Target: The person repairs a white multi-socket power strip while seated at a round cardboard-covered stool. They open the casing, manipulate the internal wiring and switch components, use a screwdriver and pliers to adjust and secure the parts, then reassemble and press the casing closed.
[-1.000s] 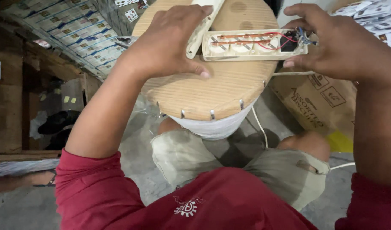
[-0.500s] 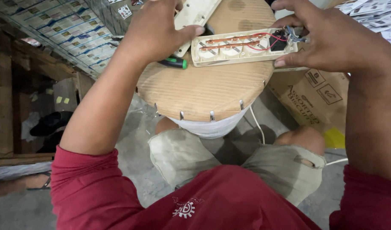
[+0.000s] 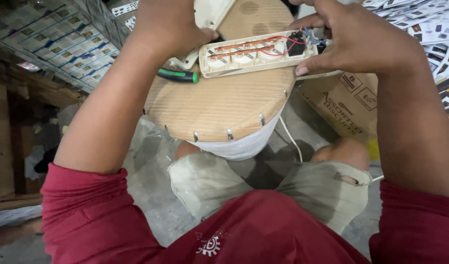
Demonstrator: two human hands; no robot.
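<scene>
The opened power strip lay along the far part of a round tabletop covered in ribbed cardboard, its cream base turned up so that the row of socket contacts, two copper strips and red wires showed. The right hand gripped the strip's right end, thumb underneath along the near edge and fingers curled over the top where a black part and a tangle of thin wires sat. The left hand was closed over the strip's left end, and appeared also to press on the cream cover piece lying aslant behind it (the fingers themselves were hidden from view). A green-and-black screwdriver handle lay on the tabletop just beside the left wrist, close to the strip's left end. A brown cardboard box stood on the floor to the right, below the right hand, and a white cable hung down past the tabletop's edge between the knees.
</scene>
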